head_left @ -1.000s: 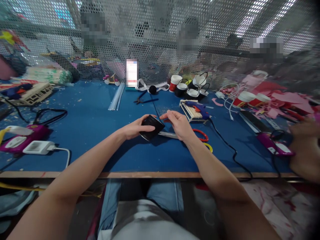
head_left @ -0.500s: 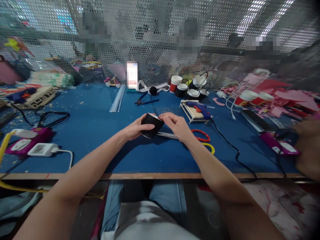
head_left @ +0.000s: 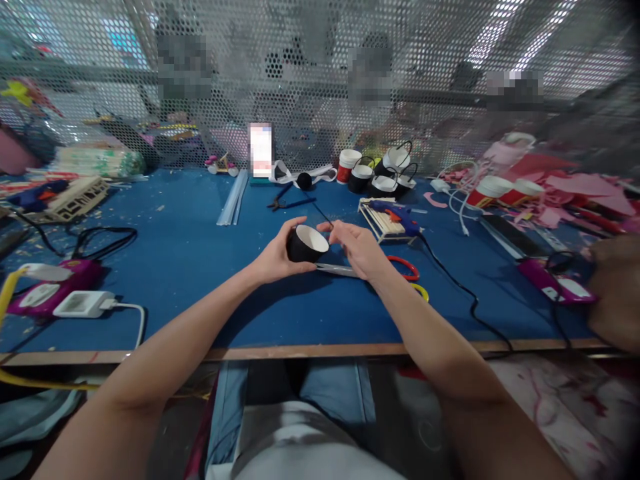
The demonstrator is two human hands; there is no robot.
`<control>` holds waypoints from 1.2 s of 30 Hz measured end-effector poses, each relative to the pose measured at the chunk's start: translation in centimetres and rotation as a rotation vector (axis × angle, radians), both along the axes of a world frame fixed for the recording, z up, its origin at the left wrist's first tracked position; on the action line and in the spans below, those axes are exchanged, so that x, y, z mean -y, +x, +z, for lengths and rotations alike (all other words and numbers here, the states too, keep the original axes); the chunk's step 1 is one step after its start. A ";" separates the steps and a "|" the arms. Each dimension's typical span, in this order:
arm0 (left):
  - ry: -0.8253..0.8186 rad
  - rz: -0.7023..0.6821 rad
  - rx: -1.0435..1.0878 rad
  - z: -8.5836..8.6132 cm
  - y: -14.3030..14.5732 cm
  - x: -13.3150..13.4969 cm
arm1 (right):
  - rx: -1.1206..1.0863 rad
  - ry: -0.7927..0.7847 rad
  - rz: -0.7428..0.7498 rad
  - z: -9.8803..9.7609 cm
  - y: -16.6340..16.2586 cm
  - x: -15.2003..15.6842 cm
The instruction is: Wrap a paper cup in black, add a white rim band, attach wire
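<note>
My left hand (head_left: 276, 259) is wrapped round the left side of a black-covered paper cup (head_left: 299, 249), its white inside tilted up toward me. Thumb and fingers of my right hand (head_left: 359, 248) pinch a thin black cord (head_left: 320, 212) just off the cup's right rim. The cord runs up and left toward a black ball (head_left: 304, 181), possibly its spool. Under my right hand lie scissors (head_left: 340, 270) with a red and a yellow handle loop, partly covered by the wrist.
Handled black cups (head_left: 361, 179) stand at the back right. A glue gun (head_left: 400, 217) rests on a stick rack. Pliers (head_left: 285, 202) and clear glue sticks (head_left: 234, 199) lie behind my hands. A power strip (head_left: 80, 277) is left; another person's arm (head_left: 613, 293) is right.
The cup has turned so its opening now faces up toward me, and my left thumb has moved to its lower side. My right hand has drawn slightly right, away from the rim.
</note>
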State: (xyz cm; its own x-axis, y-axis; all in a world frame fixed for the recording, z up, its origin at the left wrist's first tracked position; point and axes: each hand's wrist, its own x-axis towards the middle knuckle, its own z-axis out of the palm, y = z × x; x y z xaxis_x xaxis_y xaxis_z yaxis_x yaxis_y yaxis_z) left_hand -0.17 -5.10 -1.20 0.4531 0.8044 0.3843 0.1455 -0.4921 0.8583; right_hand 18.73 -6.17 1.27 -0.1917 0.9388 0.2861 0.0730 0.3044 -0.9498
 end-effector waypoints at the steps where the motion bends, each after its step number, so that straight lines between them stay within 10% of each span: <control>1: -0.006 0.027 0.005 0.1 0.0 0.0 | -0.070 -0.035 -0.023 0.0 0.0 -0.1; 12: -0.349 0.129 0.394 0.5 -0.7 -0.7 | 0.086 -0.216 -0.170 0.1 2.0 -1.9; 18: -0.592 0.025 0.546 1.4 -1.3 -0.8 | 0.771 0.080 -0.216 2.3 4.7 1.0; 23: -0.726 -0.064 0.621 1.7 -1.2 -0.7 | 1.350 0.062 -0.195 -0.5 8.3 4.4; 36: -0.677 -0.018 0.582 1.8 -2.1 -1.7 | 1.272 0.069 -0.052 -2.4 10.4 4.5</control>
